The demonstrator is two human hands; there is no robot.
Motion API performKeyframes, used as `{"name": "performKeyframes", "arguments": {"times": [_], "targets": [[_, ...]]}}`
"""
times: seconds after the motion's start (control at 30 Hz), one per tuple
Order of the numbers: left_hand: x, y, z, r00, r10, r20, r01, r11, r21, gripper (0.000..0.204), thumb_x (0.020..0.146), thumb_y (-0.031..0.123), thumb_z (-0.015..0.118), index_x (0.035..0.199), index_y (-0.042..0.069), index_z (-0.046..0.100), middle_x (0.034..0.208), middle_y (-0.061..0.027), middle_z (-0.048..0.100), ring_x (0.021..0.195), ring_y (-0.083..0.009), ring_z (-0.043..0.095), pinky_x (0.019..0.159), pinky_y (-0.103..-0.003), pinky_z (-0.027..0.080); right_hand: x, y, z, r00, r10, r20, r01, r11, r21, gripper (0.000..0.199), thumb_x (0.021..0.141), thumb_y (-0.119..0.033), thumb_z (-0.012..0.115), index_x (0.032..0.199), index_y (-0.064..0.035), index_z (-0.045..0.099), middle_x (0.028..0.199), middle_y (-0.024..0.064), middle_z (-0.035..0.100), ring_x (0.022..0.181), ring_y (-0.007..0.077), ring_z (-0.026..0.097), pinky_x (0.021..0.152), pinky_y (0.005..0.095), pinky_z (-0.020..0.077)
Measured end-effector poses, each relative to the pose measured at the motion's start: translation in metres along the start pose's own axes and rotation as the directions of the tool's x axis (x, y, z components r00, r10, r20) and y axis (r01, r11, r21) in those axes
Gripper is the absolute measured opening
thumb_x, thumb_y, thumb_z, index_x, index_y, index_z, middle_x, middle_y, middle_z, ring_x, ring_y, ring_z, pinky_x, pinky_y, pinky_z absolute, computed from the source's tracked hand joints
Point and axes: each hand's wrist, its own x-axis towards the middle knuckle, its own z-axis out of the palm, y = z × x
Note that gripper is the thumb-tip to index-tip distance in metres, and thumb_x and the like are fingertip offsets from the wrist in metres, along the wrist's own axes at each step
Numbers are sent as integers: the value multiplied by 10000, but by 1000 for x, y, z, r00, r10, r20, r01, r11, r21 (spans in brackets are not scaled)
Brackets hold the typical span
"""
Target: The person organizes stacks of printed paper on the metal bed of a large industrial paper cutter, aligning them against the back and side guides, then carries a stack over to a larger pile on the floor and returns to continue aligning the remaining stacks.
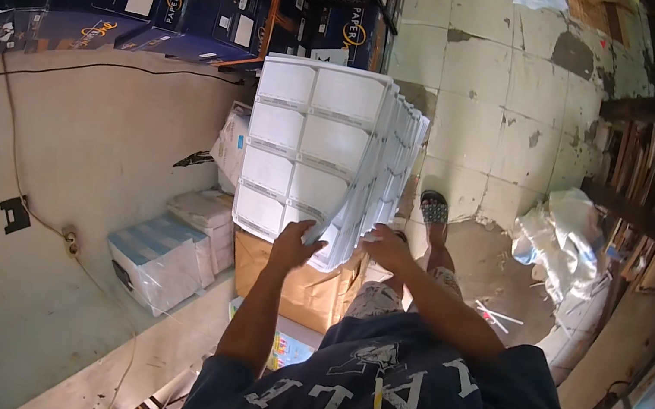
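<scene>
In front of me stands a tall stack of white printed sheets [277, 127], each laid out as a grid of rounded label-like panels. The top sheet's near right corner curls upward. My left hand [296, 244] is at that near edge, its thumb and fingers bent around the curled corner. Beside the stack's near right side is my right hand [390, 249], with finger and thumb apart and the fingertips close to the sheet edges. Whether it touches them is hard to make out. The layers on the right side of the stack lie unevenly fanned.
Below the stack is a brown paper-wrapped block [296, 282]. Plastic-wrapped packs [160, 258] stand to the left by the wall. Dark blue cartons [197, 2] are piled at the far left. Crumpled plastic [563, 237] and wooden boards [638, 207] lie to the right. A cable [17, 124] runs along the wall.
</scene>
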Motion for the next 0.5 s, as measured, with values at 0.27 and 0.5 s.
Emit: {"name": "performKeyframes", "arguments": {"times": [0.27, 0.5], "targets": [[8, 4, -4, 990, 80, 119, -105, 971, 215, 689, 787, 454, 685, 1330, 70, 505, 1204, -224, 537, 1062, -337, 590, 909, -409, 481, -4, 20, 140, 949, -126, -288, 90, 987, -134, 777, 731, -132, 622, 1370, 147, 280, 1339, 332, 336, 1286, 454, 316, 1071, 473, 321], [13, 10, -30, 944, 150, 293, -154, 988, -10, 465, 847, 381, 643, 1136, 16, 648, 850, -181, 689, 776, -267, 662, 715, -372, 519, -29, -13, 151, 925, -14, -380, -56, 983, -173, 753, 764, -143, 617, 1438, -13, 309, 1443, 250, 229, 1295, 499, 258, 1065, 518, 308]]}}
